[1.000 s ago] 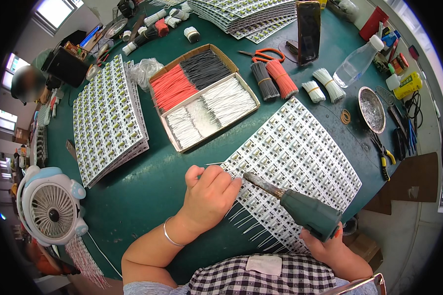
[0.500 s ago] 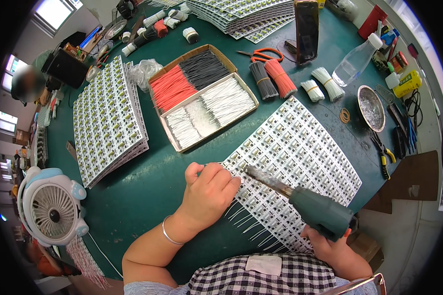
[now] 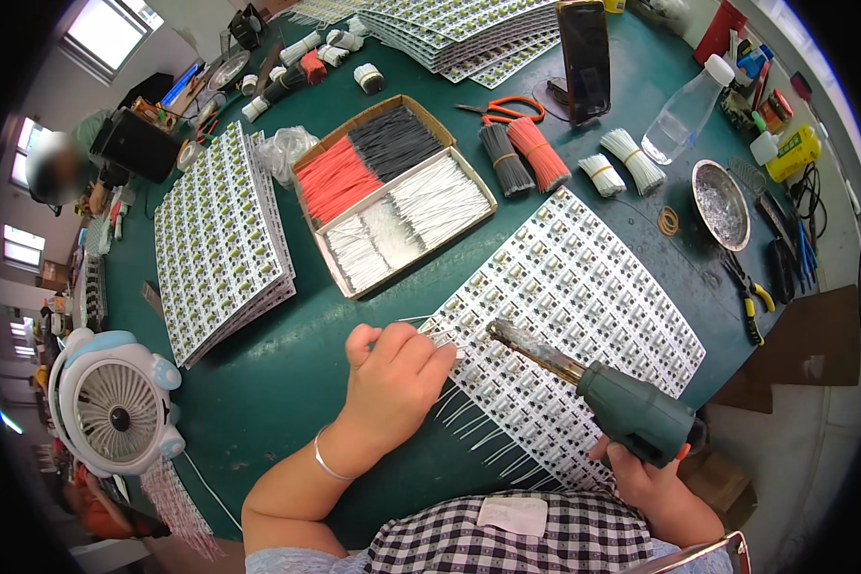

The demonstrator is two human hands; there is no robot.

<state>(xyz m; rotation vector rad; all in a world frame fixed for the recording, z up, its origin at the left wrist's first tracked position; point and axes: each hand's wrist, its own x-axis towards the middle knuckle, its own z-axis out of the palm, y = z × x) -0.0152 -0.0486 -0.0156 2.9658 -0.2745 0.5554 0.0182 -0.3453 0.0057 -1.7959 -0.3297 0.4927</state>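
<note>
A white circuit board panel (image 3: 598, 306) with many small repeated units lies on the green table in front of me. My left hand (image 3: 390, 387), closed in a pinch at the panel's left corner, has thin white wire (image 3: 442, 333) sticking out by its fingers; their tips are partly hidden. My right hand (image 3: 649, 483) grips a dark green soldering gun (image 3: 636, 411) from below. Its scorched metal tip (image 3: 517, 340) points left over the panel, a little apart from my left fingers. Several white wires (image 3: 488, 438) stick out along the panel's near-left edge.
Beyond the panel sits a cardboard tray (image 3: 333, 287) of red, black and white wires. Stacked boards (image 3: 222, 249) and a fan (image 3: 115, 411) stand left. Wire bundles (image 3: 542, 158), a phone (image 3: 584, 62), a bottle (image 3: 684, 115), a metal bowl (image 3: 720, 206) and pliers (image 3: 751, 301) lie right.
The soldering gun has drawn back slightly to the right, its tip farther from my left fingers. My left hand has shifted a little left, still pinching. The whole view has turned slightly.
</note>
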